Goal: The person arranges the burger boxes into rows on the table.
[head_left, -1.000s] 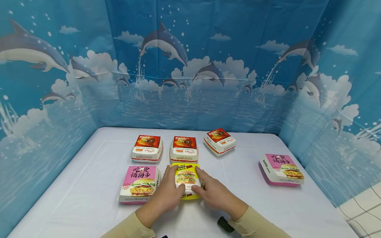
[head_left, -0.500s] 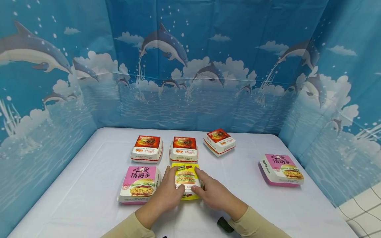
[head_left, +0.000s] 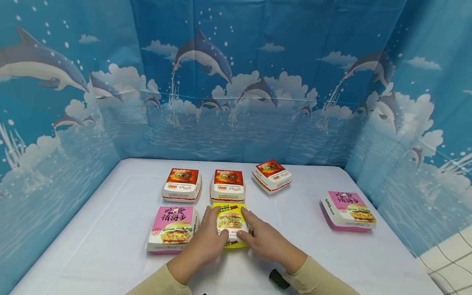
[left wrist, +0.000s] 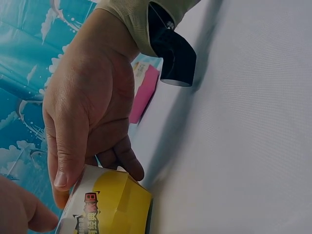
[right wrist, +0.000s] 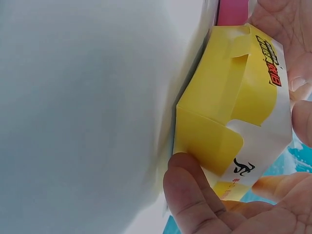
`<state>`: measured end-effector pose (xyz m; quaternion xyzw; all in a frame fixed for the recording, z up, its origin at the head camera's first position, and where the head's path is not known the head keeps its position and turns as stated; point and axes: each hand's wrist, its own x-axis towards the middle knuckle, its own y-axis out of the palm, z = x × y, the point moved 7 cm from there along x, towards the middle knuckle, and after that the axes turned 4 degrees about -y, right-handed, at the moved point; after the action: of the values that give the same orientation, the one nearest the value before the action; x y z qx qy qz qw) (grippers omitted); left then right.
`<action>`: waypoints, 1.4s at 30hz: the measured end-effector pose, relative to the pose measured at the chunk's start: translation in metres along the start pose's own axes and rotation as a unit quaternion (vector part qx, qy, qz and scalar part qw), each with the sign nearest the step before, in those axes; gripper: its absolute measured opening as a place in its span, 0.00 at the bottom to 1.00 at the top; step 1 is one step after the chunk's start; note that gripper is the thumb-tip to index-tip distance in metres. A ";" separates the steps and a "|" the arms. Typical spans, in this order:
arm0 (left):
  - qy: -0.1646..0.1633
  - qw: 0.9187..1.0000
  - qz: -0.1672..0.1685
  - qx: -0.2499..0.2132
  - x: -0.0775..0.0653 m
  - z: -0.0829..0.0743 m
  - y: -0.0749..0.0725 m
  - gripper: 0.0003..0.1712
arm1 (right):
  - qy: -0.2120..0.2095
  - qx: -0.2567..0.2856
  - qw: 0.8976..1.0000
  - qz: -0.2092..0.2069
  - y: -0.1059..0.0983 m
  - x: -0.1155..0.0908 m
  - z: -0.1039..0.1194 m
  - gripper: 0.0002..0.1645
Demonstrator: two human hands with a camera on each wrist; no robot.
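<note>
Between the two hands, a yellow and white burger box (head_left: 231, 223) sits on the table with its lid down. My left hand (head_left: 209, 235) holds its left side, thumb on the top. On the opposite side, my right hand (head_left: 263, 237) grips it, thumb also on the lid. In the right wrist view, right-hand fingers (right wrist: 187, 192) curl against the box's side (right wrist: 209, 112) near the tablecloth. The left wrist view shows the right hand (left wrist: 87, 92) at the far side of the box (left wrist: 112, 204). A pink burger box (head_left: 172, 227) is close to the left hand.
Behind stand red and white burger boxes: one at left (head_left: 182, 184), one in the middle (head_left: 228, 185) and one turned askew (head_left: 272, 176). Another pink box (head_left: 349, 210) lies far right. A dark wrist device (head_left: 279, 278) is by the right sleeve. A dolphin-print curtain (head_left: 236, 135) encloses the white table (head_left: 110, 229).
</note>
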<state>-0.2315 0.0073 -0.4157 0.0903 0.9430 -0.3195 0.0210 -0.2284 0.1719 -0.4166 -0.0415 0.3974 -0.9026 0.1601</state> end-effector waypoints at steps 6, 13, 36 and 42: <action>0.002 1.000 -0.004 0.000 -0.002 -0.004 -0.001 0.42 | 0.007 -0.002 1.000 -0.001 -0.002 -0.001 0.000 0.49; 0.009 1.000 -0.012 0.010 -0.004 -0.007 -0.003 0.41 | 0.020 -0.001 1.000 -0.001 -0.005 -0.001 -0.001 0.50; 0.023 1.000 0.003 0.004 0.004 -0.061 -0.020 0.44 | 0.038 -0.058 0.995 -0.077 -0.069 0.001 -0.010 0.47; 0.020 0.999 0.020 0.026 0.011 -0.077 -0.016 0.45 | 0.048 -0.071 0.993 -0.080 -0.083 0.001 -0.017 0.46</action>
<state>-0.2438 0.0430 -0.3460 0.1159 0.9326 -0.3417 0.0066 -0.2541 0.2359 -0.3669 -0.0415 0.4626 -0.8832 0.0646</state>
